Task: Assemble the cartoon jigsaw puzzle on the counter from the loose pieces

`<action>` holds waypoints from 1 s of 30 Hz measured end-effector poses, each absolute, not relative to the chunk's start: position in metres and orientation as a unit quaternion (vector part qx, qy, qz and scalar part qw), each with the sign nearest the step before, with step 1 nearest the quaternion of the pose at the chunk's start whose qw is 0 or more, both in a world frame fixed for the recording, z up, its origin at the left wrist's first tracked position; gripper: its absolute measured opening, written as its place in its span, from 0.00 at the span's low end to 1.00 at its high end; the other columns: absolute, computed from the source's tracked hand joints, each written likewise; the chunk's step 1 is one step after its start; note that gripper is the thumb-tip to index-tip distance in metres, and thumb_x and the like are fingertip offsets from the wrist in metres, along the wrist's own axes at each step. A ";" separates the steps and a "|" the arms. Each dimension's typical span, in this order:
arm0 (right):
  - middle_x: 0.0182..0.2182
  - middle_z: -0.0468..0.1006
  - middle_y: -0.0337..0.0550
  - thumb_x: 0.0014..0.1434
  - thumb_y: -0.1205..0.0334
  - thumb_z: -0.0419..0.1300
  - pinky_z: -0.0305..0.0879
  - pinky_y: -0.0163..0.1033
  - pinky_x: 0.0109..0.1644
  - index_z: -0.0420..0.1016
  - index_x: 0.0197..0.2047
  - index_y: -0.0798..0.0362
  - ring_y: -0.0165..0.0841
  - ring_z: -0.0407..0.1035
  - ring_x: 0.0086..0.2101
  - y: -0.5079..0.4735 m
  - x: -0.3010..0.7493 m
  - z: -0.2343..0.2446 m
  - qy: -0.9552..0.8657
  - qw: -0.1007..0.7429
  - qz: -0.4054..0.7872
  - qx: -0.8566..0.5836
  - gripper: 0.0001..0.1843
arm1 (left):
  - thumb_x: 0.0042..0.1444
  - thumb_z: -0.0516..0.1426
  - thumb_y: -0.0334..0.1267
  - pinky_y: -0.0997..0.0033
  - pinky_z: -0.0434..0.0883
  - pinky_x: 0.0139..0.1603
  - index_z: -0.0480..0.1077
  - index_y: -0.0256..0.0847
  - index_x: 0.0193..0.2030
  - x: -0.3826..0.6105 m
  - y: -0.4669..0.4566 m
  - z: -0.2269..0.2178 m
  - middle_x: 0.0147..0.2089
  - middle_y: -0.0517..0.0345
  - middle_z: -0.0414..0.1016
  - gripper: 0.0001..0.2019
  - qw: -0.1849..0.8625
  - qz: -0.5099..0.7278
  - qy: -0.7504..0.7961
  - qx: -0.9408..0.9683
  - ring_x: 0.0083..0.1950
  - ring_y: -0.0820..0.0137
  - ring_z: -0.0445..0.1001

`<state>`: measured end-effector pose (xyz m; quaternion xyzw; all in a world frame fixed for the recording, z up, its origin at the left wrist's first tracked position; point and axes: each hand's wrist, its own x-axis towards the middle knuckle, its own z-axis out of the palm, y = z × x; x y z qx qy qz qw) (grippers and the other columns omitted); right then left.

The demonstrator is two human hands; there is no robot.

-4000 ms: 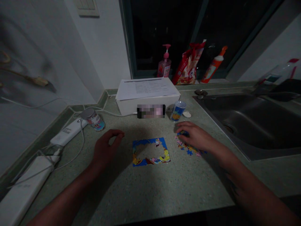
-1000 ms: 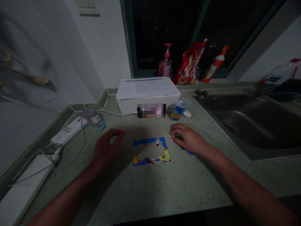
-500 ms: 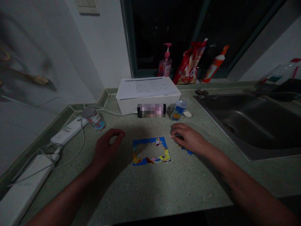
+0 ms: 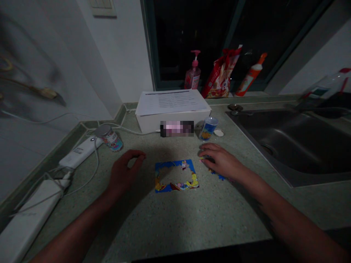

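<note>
A small jigsaw puzzle (image 4: 176, 175) lies on the green speckled counter (image 4: 186, 215): its blue cartoon border is joined and its middle is empty. My left hand (image 4: 123, 172) rests on its edge to the left of the puzzle, fingers curled loosely in an arc with nothing in them. My right hand (image 4: 221, 160) lies palm down over a pile of loose puzzle pieces (image 4: 220, 176) to the right of the puzzle, fingertips bent onto the pieces. Most of the pile is hidden under the hand.
Behind the puzzle stands a white box (image 4: 172, 109) with a printed sheet on top, and a small blue cup (image 4: 208, 128). A tin (image 4: 109, 138), power strips (image 4: 79, 153) and cables lie at the left. A steel sink (image 4: 296, 142) is at the right. Bottles (image 4: 192, 75) line the sill.
Over four seconds my right hand slid left across the loose pieces and covered most of them. In the last second it hardly moved. My left hand stayed put.
</note>
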<state>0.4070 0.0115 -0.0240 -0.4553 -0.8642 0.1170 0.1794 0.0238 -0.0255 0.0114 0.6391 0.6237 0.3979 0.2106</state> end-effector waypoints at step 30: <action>0.53 0.82 0.54 0.67 0.63 0.66 0.74 0.62 0.63 0.79 0.39 0.48 0.50 0.76 0.57 0.013 0.406 -0.023 -0.853 0.165 0.085 -0.487 0.03 | 0.60 0.59 0.50 0.54 0.79 0.54 0.79 0.46 0.38 0.024 -0.025 0.011 0.40 0.54 0.87 0.12 0.211 0.402 0.622 0.638 0.46 0.57 0.85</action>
